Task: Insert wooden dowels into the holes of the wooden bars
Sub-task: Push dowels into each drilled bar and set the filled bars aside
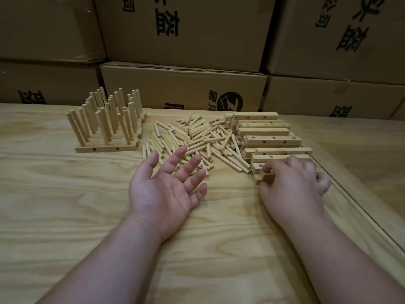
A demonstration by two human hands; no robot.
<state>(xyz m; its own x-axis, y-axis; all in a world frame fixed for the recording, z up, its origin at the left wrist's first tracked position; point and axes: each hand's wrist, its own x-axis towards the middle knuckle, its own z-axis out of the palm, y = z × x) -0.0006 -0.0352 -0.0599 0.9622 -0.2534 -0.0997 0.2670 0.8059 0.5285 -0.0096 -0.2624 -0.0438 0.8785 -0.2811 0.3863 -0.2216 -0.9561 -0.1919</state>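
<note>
Nearest us, on the pale, strongly grained wooden table (pixel 65 205), our left hand (pixel 166 189) lies palm up with fingers spread and relaxed, holding nothing. Our right hand (pixel 293 185) curls its fingers round the end of the closest square-edged wooden bar (pixel 266 177). Beyond the left fingertips sprawls a loose heap of smooth round dowels (pixel 197 139). Right of it sits the stack of drilled bars (pixel 271 139), each showing small round holes. Farther left stand the finished bars (pixel 107 148), dowels upright in them. Behind everything rise brown cardboard boxes (pixel 184 88), printed with black Chinese characters and a round black logo, too cropped to read.
</note>
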